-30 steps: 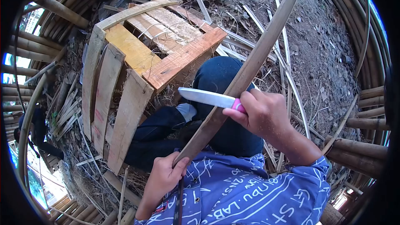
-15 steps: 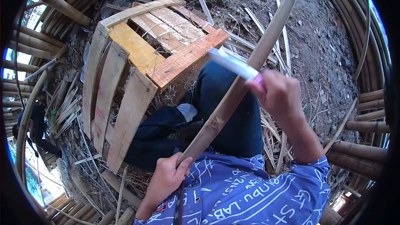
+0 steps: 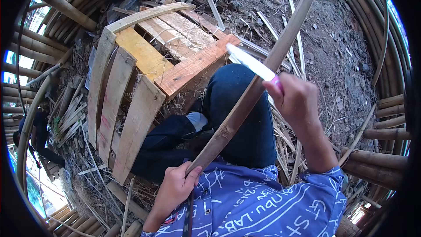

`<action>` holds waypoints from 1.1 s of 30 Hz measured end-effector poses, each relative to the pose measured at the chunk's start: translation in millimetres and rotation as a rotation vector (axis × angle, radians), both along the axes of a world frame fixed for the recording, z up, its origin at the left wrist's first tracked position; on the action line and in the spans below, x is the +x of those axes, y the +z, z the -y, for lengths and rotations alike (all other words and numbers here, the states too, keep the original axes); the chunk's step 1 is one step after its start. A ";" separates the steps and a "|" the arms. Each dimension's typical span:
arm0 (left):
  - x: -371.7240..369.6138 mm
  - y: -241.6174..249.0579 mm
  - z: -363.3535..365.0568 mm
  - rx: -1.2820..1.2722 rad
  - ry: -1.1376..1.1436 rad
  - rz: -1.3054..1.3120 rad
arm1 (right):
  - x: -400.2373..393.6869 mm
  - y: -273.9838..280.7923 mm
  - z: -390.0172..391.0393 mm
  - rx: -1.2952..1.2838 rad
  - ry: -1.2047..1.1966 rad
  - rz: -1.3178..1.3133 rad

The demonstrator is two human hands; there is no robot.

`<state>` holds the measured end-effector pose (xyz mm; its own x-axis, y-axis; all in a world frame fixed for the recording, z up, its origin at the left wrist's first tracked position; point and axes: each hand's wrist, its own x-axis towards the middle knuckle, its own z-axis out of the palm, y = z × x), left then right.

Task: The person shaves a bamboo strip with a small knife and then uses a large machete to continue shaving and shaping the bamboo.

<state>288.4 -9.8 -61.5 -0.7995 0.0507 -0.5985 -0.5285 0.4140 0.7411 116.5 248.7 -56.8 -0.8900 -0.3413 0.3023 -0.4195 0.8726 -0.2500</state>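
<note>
My left hand (image 3: 179, 184) is closed round the lower end of a long split bamboo strip (image 3: 228, 130), which slants up to the right across my bent knee. In my right hand (image 3: 296, 96) is a knife (image 3: 252, 63) with a pink handle. Its bright blade lies across the strip above the knee and points up-left. A rough notch or node shows on the strip between the two hands. My right fingers wrap round the handle, largely hiding it.
A wooden slatted crate (image 3: 188, 72) strewn with thin shavings stands left of my knee. Bamboo slivers (image 3: 269, 26) litter the stony ground. Bamboo poles (image 3: 386, 134) line the right side and others stand at left. Another person (image 3: 39, 138) is at the far left.
My right hand and the knife have shifted slightly down and to the right along the strip. The left hand keeps its hold, nearly unmoved.
</note>
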 end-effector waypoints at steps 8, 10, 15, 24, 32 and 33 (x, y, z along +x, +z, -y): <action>-1.3 3.9 -2.3 0.034 0.015 0.052 | -4.9 -15.4 -8.3 -0.021 -0.047 -0.015; -4.0 2.8 -1.9 0.050 0.020 0.062 | -4.3 -7.5 -6.0 -0.020 -0.036 -0.012; 0.5 -2.0 2.2 0.040 0.003 -0.001 | 28.9 -5.8 15.5 -0.003 0.224 0.090; 2.1 -6.4 4.6 0.019 -0.033 -0.049 | 31.4 4.0 17.0 0.032 0.213 0.147; 1.0 -7.7 0.7 0.060 0.010 -0.021 | 30.4 -5.3 11.5 -0.042 0.154 0.113; 2.0 -9.8 3.1 0.037 -0.017 -0.046 | 39.8 -6.7 16.5 -0.014 0.238 0.180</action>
<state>290.4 -12.9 -71.2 -0.8253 0.0860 -0.5582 -0.4861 0.3950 0.7795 156.3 232.2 -63.4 -0.8254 -0.5435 0.1529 -0.5595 0.7512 -0.3502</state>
